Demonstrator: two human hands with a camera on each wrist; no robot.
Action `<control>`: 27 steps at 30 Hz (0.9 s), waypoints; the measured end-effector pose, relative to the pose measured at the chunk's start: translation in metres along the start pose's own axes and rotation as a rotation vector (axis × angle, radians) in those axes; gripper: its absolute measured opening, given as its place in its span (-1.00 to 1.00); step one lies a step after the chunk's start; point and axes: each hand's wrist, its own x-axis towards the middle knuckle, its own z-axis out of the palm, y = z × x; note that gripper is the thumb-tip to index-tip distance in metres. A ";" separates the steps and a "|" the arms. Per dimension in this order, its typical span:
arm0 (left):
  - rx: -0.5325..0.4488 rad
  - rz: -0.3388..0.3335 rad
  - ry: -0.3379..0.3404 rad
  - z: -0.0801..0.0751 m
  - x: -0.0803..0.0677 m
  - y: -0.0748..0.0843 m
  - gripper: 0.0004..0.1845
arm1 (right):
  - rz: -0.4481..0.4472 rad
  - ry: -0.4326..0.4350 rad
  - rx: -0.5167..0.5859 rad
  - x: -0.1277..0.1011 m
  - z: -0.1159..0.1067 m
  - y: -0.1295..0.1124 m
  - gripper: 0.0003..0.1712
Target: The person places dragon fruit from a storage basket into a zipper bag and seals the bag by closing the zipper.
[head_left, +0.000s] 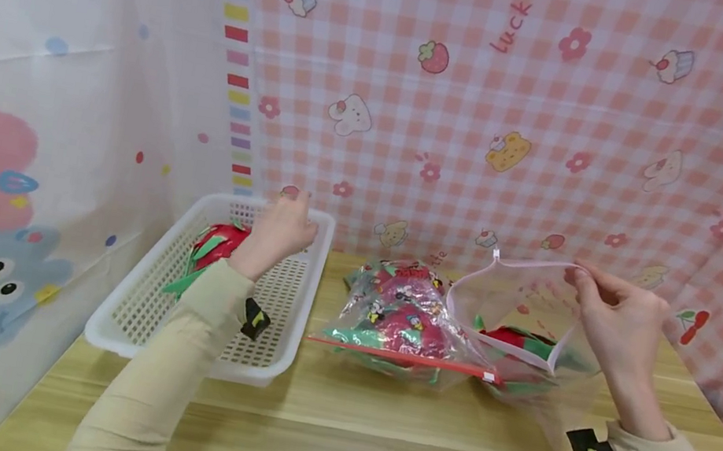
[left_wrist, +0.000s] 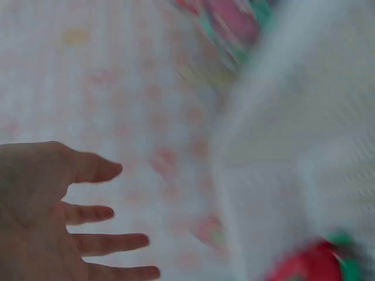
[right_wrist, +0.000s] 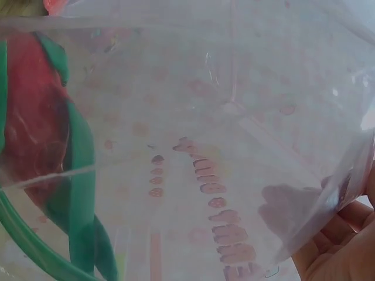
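Observation:
My right hand [head_left: 625, 325] pinches the pink-edged rim of a clear slider zip bag [head_left: 465, 295] and its mouth gapes wide. Inside that bag lies a red dragon fruit [right_wrist: 38, 117] with green scales. My left hand [head_left: 279, 234] is over the white plastic basket [head_left: 307, 304], with its fingers spread and nothing in them, as the left wrist view [left_wrist: 44, 216] shows. Another red dragon fruit [head_left: 215, 245] sits in the basket, left of that hand and partly behind the forearm.
Between the basket and the open bag lies a printed clear bag [head_left: 353, 320] with a red slider strip, holding red and green fruit; another filled bag [head_left: 407, 269] shows behind it. Wood-grain tabletop [head_left: 369, 434] runs in front. Patterned cloth [head_left: 466, 115] hangs behind and at both sides.

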 end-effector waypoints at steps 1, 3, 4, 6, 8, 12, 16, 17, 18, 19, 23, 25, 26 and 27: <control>0.028 -0.038 -0.021 0.002 0.004 -0.013 -0.36 | 0.002 -0.002 0.002 -0.001 0.000 0.000 -0.69; 0.077 -0.089 -0.061 0.009 0.011 -0.037 -0.31 | 0.008 -0.010 0.006 -0.002 0.001 0.000 -0.68; 0.098 -0.104 -0.080 0.012 0.014 -0.048 -0.28 | 0.008 -0.015 0.010 -0.002 0.001 0.000 -0.68; 0.149 -0.113 -0.106 0.021 0.016 -0.068 -0.22 | 0.008 -0.021 0.018 -0.003 0.001 0.001 -0.68; 0.204 -0.112 -0.113 0.030 0.016 -0.085 -0.17 | 0.007 -0.029 0.023 -0.004 0.001 0.001 -0.68; 0.266 -0.114 -0.101 0.048 0.013 -0.114 -0.07 | 0.004 -0.028 0.031 -0.005 0.001 0.001 -0.67; 0.279 -0.116 -0.097 0.062 0.011 -0.134 0.02 | 0.002 -0.010 0.048 -0.004 0.001 0.003 -0.67; 0.281 -0.116 -0.096 0.064 0.010 -0.138 0.03 | -0.001 -0.008 0.044 -0.004 0.001 0.003 -0.67; 0.281 -0.116 -0.095 0.066 0.009 -0.140 0.06 | -0.003 -0.008 0.041 -0.003 0.001 0.004 -0.66; 0.283 -0.115 -0.095 0.067 0.008 -0.142 0.10 | -0.002 -0.006 0.037 -0.003 0.001 0.004 -0.66; 0.263 -0.101 -0.089 0.072 0.007 -0.145 0.15 | -0.002 -0.013 0.015 -0.003 -0.001 0.004 -0.66; 0.259 -0.088 -0.076 0.075 0.007 -0.144 0.11 | 0.001 -0.013 0.015 -0.002 -0.002 0.003 -0.66; 0.256 -0.081 -0.064 0.077 0.007 -0.144 0.07 | 0.002 -0.016 0.014 -0.002 -0.002 0.003 -0.66; 0.255 -0.075 -0.052 0.078 0.007 -0.144 0.04 | 0.005 -0.015 0.010 -0.002 -0.003 0.002 -0.66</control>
